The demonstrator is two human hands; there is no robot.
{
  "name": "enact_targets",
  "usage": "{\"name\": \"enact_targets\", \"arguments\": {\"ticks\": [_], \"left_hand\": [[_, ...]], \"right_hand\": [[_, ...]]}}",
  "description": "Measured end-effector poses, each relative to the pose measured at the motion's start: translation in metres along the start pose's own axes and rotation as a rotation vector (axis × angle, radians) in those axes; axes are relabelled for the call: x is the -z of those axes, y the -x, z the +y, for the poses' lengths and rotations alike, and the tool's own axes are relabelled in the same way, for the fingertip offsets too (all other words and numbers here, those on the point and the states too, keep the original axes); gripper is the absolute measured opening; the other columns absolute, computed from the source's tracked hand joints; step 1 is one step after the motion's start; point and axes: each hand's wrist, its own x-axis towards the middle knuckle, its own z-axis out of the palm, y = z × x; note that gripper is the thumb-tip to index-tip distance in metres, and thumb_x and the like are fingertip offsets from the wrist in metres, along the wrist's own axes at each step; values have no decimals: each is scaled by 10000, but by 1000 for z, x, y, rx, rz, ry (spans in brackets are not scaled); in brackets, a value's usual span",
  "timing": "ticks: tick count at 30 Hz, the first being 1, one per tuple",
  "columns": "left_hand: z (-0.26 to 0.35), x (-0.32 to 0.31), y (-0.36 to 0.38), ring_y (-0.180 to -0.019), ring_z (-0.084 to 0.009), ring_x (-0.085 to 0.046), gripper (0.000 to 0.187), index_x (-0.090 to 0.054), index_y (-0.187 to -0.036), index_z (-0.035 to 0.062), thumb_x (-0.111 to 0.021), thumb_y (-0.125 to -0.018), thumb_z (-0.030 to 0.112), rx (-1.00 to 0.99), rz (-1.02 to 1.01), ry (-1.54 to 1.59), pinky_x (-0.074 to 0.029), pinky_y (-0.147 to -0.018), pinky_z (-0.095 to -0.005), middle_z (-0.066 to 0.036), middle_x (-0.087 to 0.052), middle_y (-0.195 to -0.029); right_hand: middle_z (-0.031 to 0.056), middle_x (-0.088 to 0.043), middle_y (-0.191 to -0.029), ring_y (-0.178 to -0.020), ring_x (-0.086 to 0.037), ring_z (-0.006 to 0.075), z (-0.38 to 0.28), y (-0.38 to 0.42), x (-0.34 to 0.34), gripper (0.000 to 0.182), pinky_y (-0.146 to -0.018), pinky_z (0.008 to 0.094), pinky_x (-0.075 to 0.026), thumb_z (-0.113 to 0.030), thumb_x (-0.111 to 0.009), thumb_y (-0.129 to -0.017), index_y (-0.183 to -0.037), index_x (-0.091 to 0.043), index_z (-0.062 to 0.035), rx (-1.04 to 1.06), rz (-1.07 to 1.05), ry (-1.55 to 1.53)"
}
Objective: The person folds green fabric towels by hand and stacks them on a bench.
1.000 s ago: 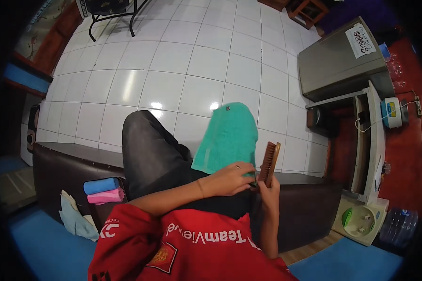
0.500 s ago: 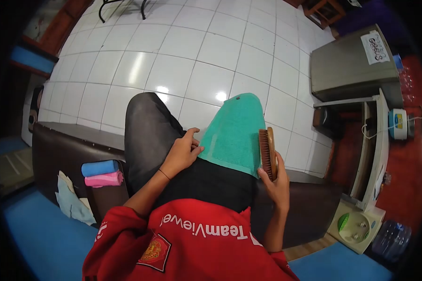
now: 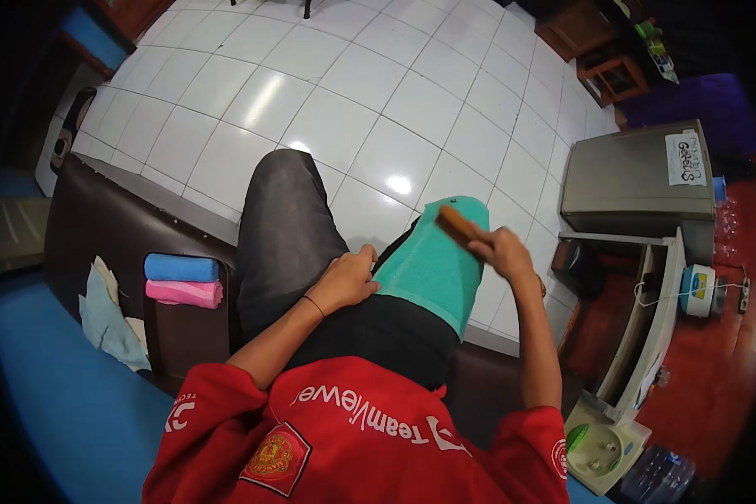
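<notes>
Brush (image 3: 456,226) swung over green cloth (image 3: 427,284), right hand (image 3: 507,254) clamped on brush, left hand (image 3: 349,277) at cloth's edge, grip unclear

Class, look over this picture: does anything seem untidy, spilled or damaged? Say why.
The pale blue cloth lies loose and rumpled beside the tray, untidy against the neatly rolled blue towel and pink towel. No spill or damage shows.

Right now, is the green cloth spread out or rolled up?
Spread out: the green cloth lies draped along the right thigh.
</notes>
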Motion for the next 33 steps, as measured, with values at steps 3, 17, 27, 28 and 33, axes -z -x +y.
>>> {"name": "enact_targets", "arguments": {"ticks": [3, 17, 27, 28, 33], "left_hand": [[2, 3, -2, -839, -354, -645, 476, -492, -1116, -7, -756, -752, 149, 21, -1, 47, -495, -753, -427, -159, -660, -832], [24, -25, 18, -921, -349, -538, 792, -557, -1334, 163, -708, -702, 617, -498, -211, -190, -477, -849, -402, -209, -479, -1061], [29, -24, 20, -962, -382, -547, 736, -552, -1335, 178, -705, -733, 574, -526, -175, -271, -500, -839, -410, -205, -488, -1083], [32, -20, 21, -974, -389, -551, 733, -548, -1338, 177, -707, -736, 563, -479, -221, -258, -501, -845, -411, -205, -492, -1091], [36, -25, 21, -965, -402, -564, 736, -526, -1355, 168, -711, -745, 535, -437, -266, -300, -497, -858, -418, -200, -502, -1102]], "right_hand": [[187, -602, -954, -805, -630, 379, -10, -14, 14, 386, -730, 449, -510, -430, -601, -892, -1257, -616, -305, -160, 149, 158], [169, -686, -937, -831, -660, 309, -48, -49, 22, 431, -758, 394, -514, -401, -650, -876, -1256, -629, -198, 204, -576, 103], [159, -708, -838, -714, -681, 259, -4, -125, 65, 405, -679, 371, -531, -331, -664, -867, -1161, -670, -52, 91, -206, 151], [126, -708, -767, -684, -654, 180, -21, -110, 78, 467, -683, 349, -519, -372, -671, -871, -1229, -637, -74, 171, -375, -100], [136, -697, -1068, -977, -649, 222, -77, -53, 42, 419, -878, 340, -482, -408, -644, -900, -1228, -651, -146, 494, -904, -322]]}}
